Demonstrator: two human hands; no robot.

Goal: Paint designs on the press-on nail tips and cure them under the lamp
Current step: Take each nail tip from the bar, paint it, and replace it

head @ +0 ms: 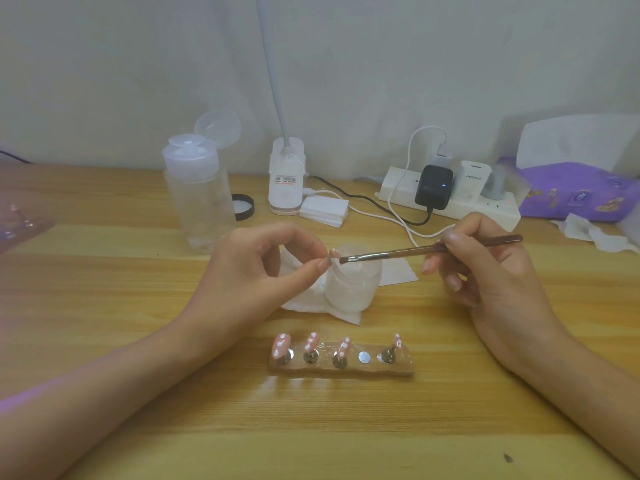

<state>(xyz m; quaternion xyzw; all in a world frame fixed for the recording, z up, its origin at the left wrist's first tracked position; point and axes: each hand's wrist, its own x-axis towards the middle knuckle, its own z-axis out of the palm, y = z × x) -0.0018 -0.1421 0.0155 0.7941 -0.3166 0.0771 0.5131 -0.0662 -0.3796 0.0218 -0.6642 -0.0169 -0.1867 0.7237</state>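
Slippage worries me most: my left hand (256,271) pinches one tip (333,254) between thumb and forefinger, right over the open jar (349,292). So little of it shows that a firm stroke could flick it in. My right hand (485,271) pinches the brush (415,251) well back on its handle, bristles at the tip's edge, so any tremor could smear the design or paint my fingertip. Four dotted tips (281,344) stand on the holder (341,371) near my wrists; a dropped forearm could knock them. Its one bare slot probably waits for this tip.
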